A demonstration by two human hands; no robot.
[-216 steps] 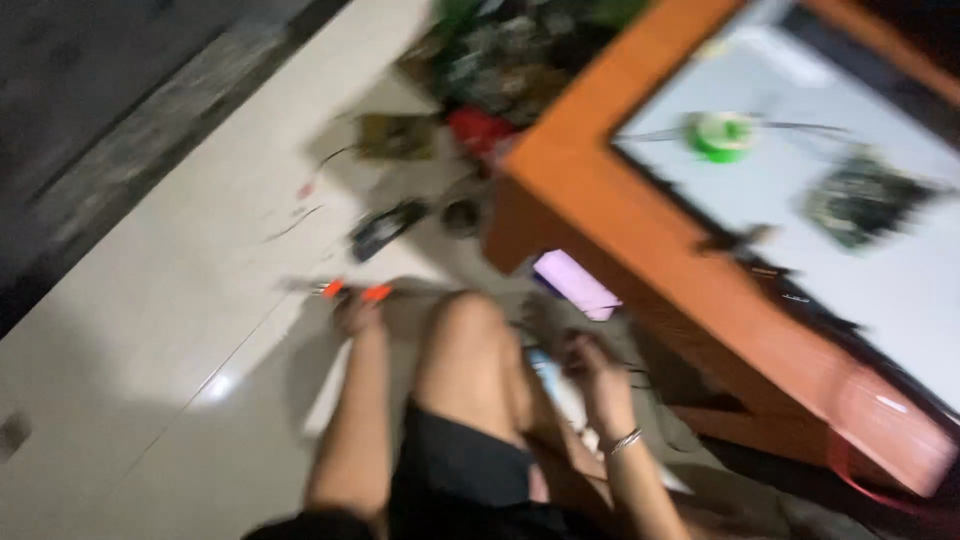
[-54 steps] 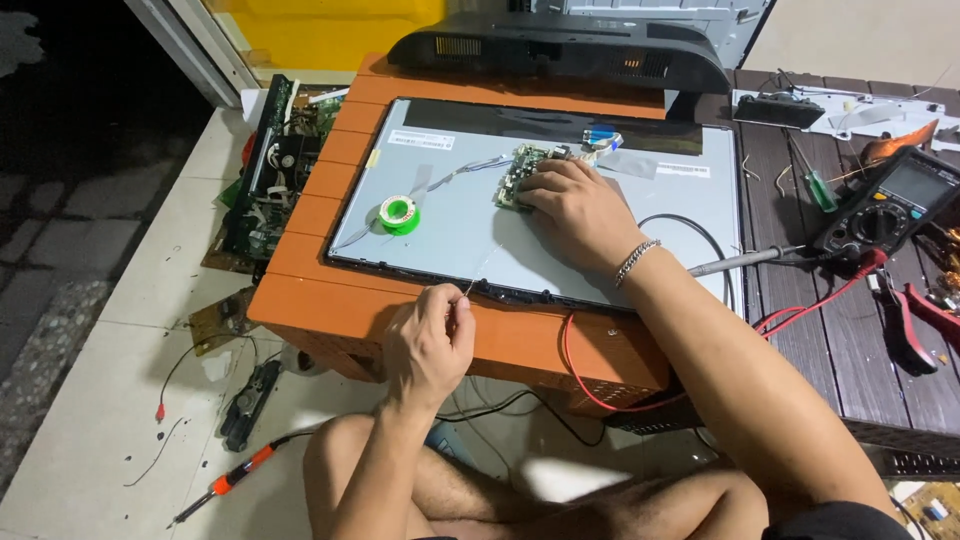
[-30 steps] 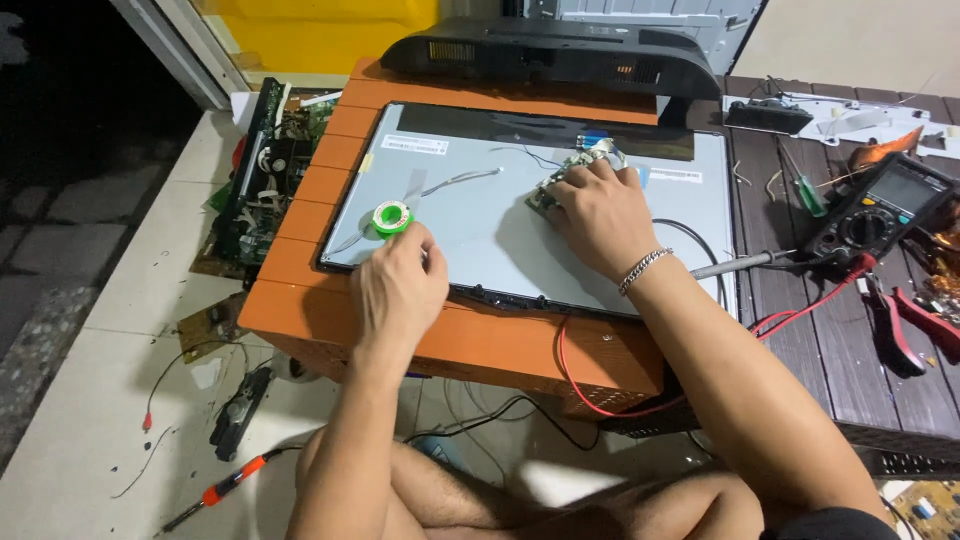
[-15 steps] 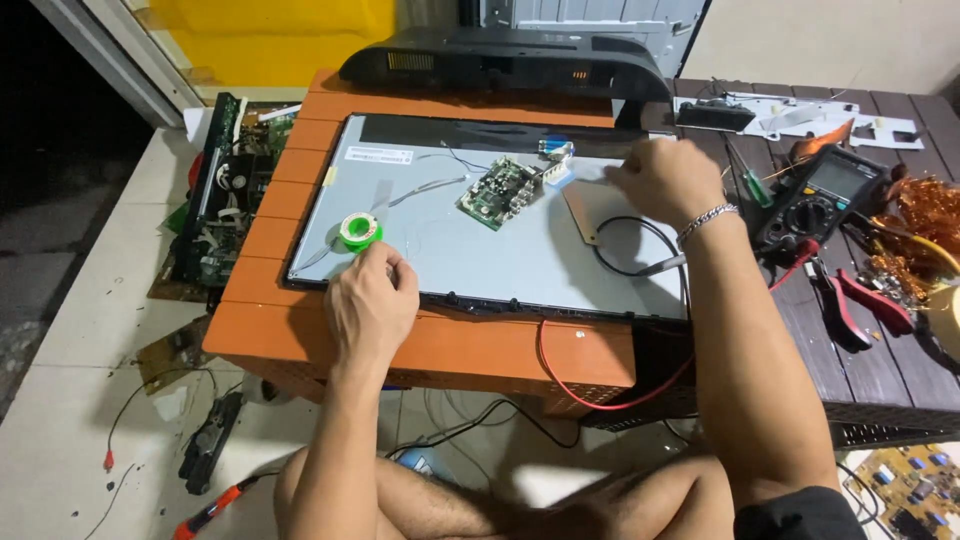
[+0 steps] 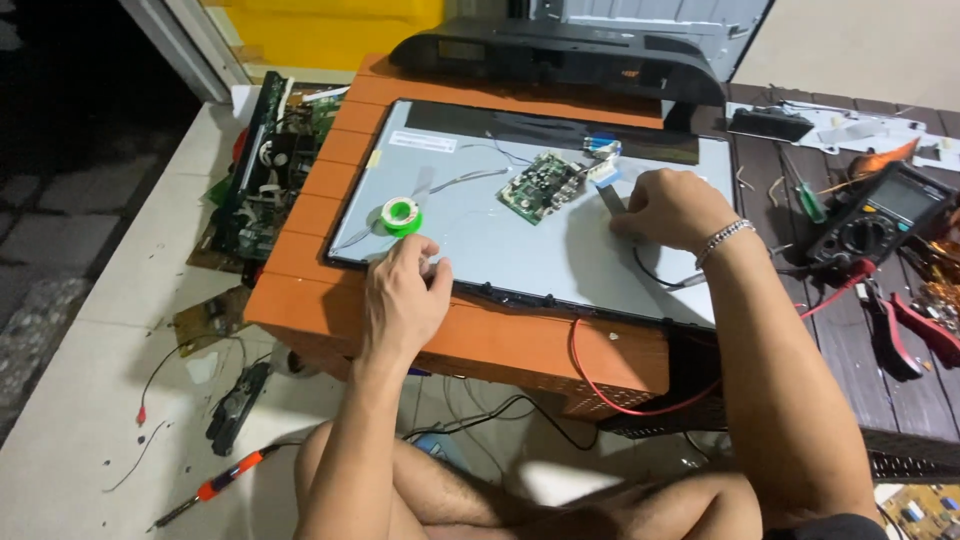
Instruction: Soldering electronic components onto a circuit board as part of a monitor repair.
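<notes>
A person's left hand [image 5: 400,300] pinches solder wire at the panel's [image 5: 520,250] front edge beside the green spool [image 5: 401,214]; the right hand [image 5: 672,208] grips a tool near the unsoldered circuit board [image 5: 541,186].

right hand [image 5: 672,208] fingertips hidden, pliers [image 5: 915,335] cut off

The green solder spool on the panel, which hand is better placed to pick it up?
Left. The left hand rests just below the green solder spool, nearly touching it. The right hand sits across the panel, beyond the circuit board.
</notes>
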